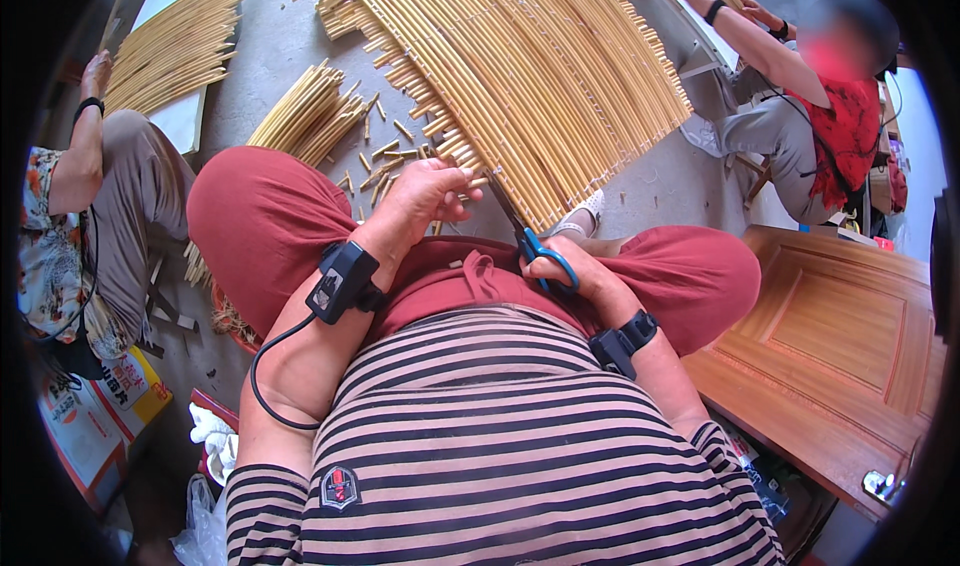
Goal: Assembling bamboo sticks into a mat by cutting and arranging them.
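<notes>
A large mat of straw-coloured reeds (pixel 540 76), tied in rows with thin string, spreads in front of me, its uneven edge toward my left. At that edge my left hand (pixel 425 196) is closed, its fingertips pinching reed ends (pixel 479 181). My right hand (pixel 580 268) grips scissors by their blue handles (pixel 563 258). The dark blades (pixel 508 202) point up and left alongside the mat's edge, near the left fingers. Exactly where the tips meet the reeds is hard to make out.
Short cut reed pieces (pixel 385 156) lie scattered on the grey floor, beside a bundle of loose reeds (pixel 305 116). Co-workers sit at left (pixel 65 226) and right (pixel 800 116); another mat (pixel 180 46) lies far left. A wooden door panel (pixel 830 336) stands close on my right.
</notes>
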Motion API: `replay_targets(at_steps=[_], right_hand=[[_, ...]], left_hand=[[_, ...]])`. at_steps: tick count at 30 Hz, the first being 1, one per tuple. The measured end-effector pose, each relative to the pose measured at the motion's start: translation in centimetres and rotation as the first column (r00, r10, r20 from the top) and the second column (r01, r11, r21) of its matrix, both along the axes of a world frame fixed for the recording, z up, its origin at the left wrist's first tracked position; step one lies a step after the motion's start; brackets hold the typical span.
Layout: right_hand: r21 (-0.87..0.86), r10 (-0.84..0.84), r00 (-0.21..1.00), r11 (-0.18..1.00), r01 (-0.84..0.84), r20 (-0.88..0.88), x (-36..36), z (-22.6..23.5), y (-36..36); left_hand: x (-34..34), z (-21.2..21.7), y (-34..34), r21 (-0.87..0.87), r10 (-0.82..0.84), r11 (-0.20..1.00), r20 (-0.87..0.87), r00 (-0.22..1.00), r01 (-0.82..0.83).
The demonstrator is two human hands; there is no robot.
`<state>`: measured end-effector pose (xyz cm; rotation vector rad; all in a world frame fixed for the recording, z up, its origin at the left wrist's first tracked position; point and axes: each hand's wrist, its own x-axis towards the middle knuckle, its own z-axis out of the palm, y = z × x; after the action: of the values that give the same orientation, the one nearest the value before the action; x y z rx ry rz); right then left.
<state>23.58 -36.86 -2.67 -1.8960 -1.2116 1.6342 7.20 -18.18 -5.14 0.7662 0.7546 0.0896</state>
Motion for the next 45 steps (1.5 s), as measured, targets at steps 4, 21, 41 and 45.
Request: replay_targets(at_steps=[4, 21, 41, 45], right_hand=[[-0.008, -0.003, 0.999, 1.0, 0.004, 0.055, -0.3, 0.3, 0.6], [-0.074, -0.162, 0.987, 0.984, 0.162, -0.005, -0.5, 0.3, 0.6], [0.031, 0.042, 0.997, 0.999, -0.04, -0.064, 0.3, 0.2, 0.5], [0.032, 0.06, 0.998, 0.998, -0.059, -0.029, 0.4, 0.2, 0.4]], left_hand=[[0.0, -0.4, 0.1, 0.005, -0.014, 1.0, 0.011, 1.0, 0.014], [0.1, -0.5, 0.2, 0.039, -0.056, 0.998, 0.014, 0.998, 0.055], [0.2, -0.7, 0.3, 0.015, -0.069, 0.998, 0.021, 0.997, 0.068], [0.2, -0.6, 0.0, 0.046, -0.037, 0.998, -0.005, 0.999, 0.037]])
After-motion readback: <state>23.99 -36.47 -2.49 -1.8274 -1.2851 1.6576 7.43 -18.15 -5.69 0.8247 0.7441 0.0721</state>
